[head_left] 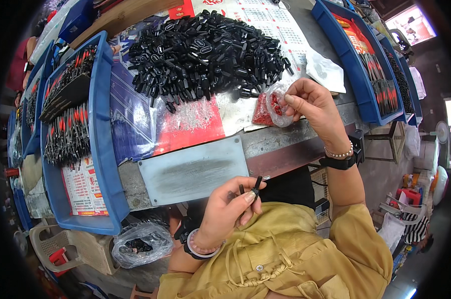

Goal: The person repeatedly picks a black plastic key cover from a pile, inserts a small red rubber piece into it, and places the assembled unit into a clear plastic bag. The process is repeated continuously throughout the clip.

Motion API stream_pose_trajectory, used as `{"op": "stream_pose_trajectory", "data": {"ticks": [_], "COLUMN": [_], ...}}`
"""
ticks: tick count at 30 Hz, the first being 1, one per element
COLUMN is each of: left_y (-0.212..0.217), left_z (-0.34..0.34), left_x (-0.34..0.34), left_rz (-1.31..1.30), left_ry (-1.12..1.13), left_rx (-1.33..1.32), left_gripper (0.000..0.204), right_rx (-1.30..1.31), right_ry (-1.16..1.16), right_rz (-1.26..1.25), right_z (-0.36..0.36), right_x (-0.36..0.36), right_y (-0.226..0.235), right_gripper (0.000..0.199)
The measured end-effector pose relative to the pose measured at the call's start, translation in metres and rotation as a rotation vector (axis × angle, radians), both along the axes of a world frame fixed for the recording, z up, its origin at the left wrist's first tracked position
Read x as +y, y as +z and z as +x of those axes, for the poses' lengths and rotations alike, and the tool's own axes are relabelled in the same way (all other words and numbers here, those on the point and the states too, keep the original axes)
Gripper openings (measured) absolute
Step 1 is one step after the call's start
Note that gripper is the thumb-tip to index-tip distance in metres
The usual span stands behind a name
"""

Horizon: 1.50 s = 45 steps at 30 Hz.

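Observation:
My left hand (pixel 230 202) is closed in front of my body, near the table's front edge. Between its thumb and fingers sits a small black plastic part (pixel 258 183), and other dark pieces stick out among the fingers. My right hand (pixel 312 102) is pinched at the mouth of a clear plastic bag (pixel 284 120) that holds small red pieces (pixel 263 113). What the right fingertips hold, if anything, is too small to tell. A large heap of black plastic parts (pixel 205 55) lies on the table just beyond both hands.
A pale, dark-smudged plate (pixel 193 172) lies at the table's front edge. Blue trays (pixel 101 129) with rows of black-and-red items stand at the left, and another blue tray (pixel 337 47) at the right. Beside the heap lies a white plastic bag (pixel 325 70). A plastic chair (pixel 86 244) stands lower left.

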<state>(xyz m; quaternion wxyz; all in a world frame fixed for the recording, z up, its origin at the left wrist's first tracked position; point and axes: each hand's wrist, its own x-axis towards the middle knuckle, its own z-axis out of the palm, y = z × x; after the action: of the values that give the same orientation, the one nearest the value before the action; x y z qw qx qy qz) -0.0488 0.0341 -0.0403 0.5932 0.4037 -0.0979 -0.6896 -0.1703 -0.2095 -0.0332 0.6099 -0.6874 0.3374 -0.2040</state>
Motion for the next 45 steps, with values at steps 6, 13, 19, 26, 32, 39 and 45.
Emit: {"op": "stream_pose_trajectory", "data": {"ticks": [6, 13, 19, 26, 32, 39, 45], "left_y": [-0.002, -0.004, -0.001, 0.004, 0.009, 0.016, 0.02], "left_z": [0.001, 0.002, 0.005, 0.003, -0.003, -0.013, -0.016], "left_x": [0.001, 0.001, 0.001, 0.001, 0.0, 0.0, 0.002], "left_rz": [-0.026, -0.022, -0.032, -0.075, -0.114, -0.086, -0.066], "left_ry": [-0.008, -0.012, -0.003, 0.027, 0.092, 0.172, 0.121], "left_rx": [0.028, 0.051, 0.061, -0.04, -0.115, -0.356, -0.441], "left_gripper": [0.024, 0.025, 0.025, 0.025, 0.027, 0.018, 0.02], "right_rx": [0.014, 0.074, 0.03, -0.017, -0.134, -0.217, -0.264], "right_ry": [-0.023, -0.02, -0.092, 0.024, 0.249, 0.231, 0.232], "right_rz": [-0.16, -0.037, -0.102, 0.004, 0.446, 0.679, 0.577], "right_z": [0.001, -0.002, 0.005, -0.002, -0.001, -0.008, -0.018], "right_x": [0.0, 0.0, 0.004, 0.045, 0.087, 0.094, 0.1], "right_y": [0.0, 0.006, 0.003, 0.023, 0.015, 0.007, 0.009], "right_gripper": [0.01, 0.007, 0.006, 0.006, 0.006, 0.011, 0.01]}}
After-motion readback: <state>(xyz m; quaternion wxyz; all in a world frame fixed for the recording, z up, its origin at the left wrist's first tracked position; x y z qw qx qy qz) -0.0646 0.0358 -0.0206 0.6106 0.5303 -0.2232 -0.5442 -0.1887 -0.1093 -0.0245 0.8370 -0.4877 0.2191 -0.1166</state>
